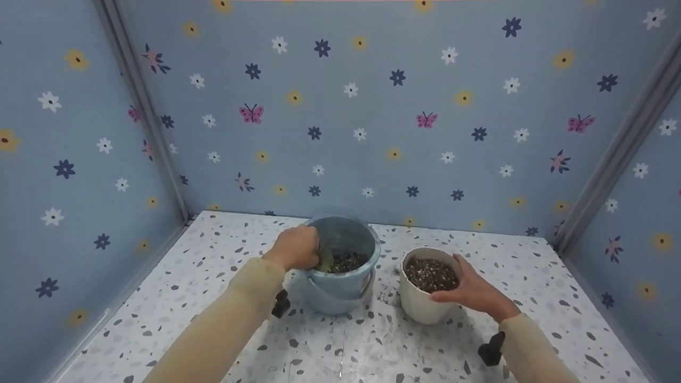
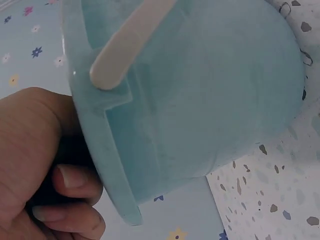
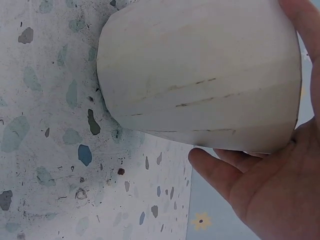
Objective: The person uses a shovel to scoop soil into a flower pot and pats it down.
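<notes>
My left hand (image 1: pixel 298 247) is curled in a fist at the near left rim of a light blue bucket (image 1: pixel 335 295). It grips a small trowel whose greenish blade (image 1: pixel 326 259) slants down into the bucket, beside dark speckled soil (image 1: pixel 348 261). In the left wrist view, the curled fingers (image 2: pixel 75 180) wrap the dark handle, and the bucket wall hides the blade. To the right stands a white flowerpot (image 1: pixel 420 303), filled with similar soil. My right hand (image 1: pixel 479 290) holds the pot by its right side, thumb at the near rim and fingers round the far side (image 3: pixel 220 172).
Both containers stand on a white speckled tabletop (image 1: pixel 213 319), the bucket close to the back wall. Flower-patterned blue panels (image 1: pixel 372 117) enclose the back and sides. The bucket's pale carrying handle (image 2: pixel 120 55) hangs down against its side. Dark crumbs lie about the pot's foot.
</notes>
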Demonstrator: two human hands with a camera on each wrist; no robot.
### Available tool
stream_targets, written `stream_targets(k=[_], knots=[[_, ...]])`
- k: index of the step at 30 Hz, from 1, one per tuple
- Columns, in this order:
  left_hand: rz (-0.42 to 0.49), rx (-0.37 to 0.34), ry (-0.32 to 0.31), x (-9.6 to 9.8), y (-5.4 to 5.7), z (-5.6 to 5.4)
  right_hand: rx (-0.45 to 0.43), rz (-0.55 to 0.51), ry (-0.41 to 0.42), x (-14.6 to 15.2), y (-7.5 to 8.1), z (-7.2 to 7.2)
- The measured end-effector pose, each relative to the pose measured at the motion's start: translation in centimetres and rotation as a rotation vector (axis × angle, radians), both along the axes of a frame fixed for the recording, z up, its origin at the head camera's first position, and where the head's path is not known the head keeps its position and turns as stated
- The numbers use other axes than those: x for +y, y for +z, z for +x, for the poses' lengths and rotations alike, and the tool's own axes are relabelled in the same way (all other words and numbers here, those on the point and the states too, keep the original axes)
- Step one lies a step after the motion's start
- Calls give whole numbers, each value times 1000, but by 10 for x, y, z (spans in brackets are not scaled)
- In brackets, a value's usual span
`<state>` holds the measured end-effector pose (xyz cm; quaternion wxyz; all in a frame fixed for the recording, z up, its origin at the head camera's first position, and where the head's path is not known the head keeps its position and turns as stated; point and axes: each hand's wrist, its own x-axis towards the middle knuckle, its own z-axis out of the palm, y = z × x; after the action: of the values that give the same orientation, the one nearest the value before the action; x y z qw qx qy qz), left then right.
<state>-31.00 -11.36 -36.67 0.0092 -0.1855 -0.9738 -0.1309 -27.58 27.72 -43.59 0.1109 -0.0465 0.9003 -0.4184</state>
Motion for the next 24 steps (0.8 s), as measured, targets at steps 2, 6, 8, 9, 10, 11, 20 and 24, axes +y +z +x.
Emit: stream_targets(k=[2,6,8,9,10,11,20,24], knots=[[27,-21,6,-1,1,0,2,1,6,0,0,0],[112,-84,27,-4,4,3,8,3,16,0,0,1],[152,-106,32,-6,5,3,7,0,22,-1,1,1],[165,-109,27,-7,6,4,9,0,23,-1,1,1],[182,-111,19,-8,6,4,9,-2,24,-1,1,1],[192,-112,11,-9,5,3,11,-3,25,-1,0,1],[358,-225,-61,-20,2,2,10,-5,28,1,-1,1],[412,-241,-61,-22,1,1,4,0,29,2,0,1]])
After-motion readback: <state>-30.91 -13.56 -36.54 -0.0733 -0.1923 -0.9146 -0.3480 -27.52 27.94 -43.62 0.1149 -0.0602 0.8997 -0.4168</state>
